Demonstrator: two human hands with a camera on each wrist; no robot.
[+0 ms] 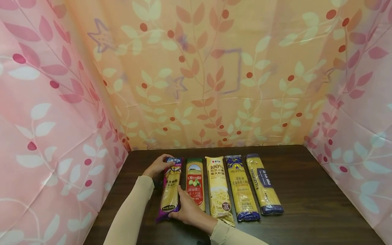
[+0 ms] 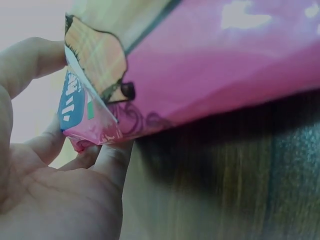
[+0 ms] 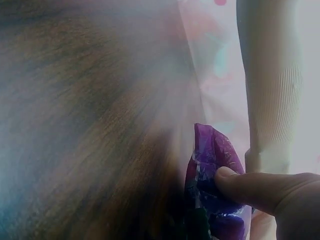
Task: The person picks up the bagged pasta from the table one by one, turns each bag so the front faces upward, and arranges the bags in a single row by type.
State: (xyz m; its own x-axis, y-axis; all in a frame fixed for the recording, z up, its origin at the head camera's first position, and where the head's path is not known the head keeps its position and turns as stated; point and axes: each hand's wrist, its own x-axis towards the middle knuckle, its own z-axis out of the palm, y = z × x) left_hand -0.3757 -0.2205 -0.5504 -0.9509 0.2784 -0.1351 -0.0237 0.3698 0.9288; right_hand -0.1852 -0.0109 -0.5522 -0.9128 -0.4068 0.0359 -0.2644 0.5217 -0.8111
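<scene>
A purple-ended bag of spaghetti (image 1: 171,183) is at the left end of a row of pasta bags. My left hand (image 1: 156,166) grips its far end; in the left wrist view, the fingers of that left hand (image 2: 65,170) lie round the bag's pink end (image 2: 215,70). Low on the bag's right side, my right hand (image 1: 193,210) holds the near end. The thumb presses the crinkled purple end (image 3: 212,195) in the right wrist view. Just right of it lies a red and green Olivoila pasta bag (image 1: 195,180), partly covered by my right hand.
Further right on the dark wooden table (image 1: 306,190) lie a cream pasta bag (image 1: 218,187), a yellow bag with blue ends (image 1: 242,190) and a slanted spaghetti bag with a dark label (image 1: 264,185). Patterned cloth (image 1: 208,85) hangs behind and on both sides.
</scene>
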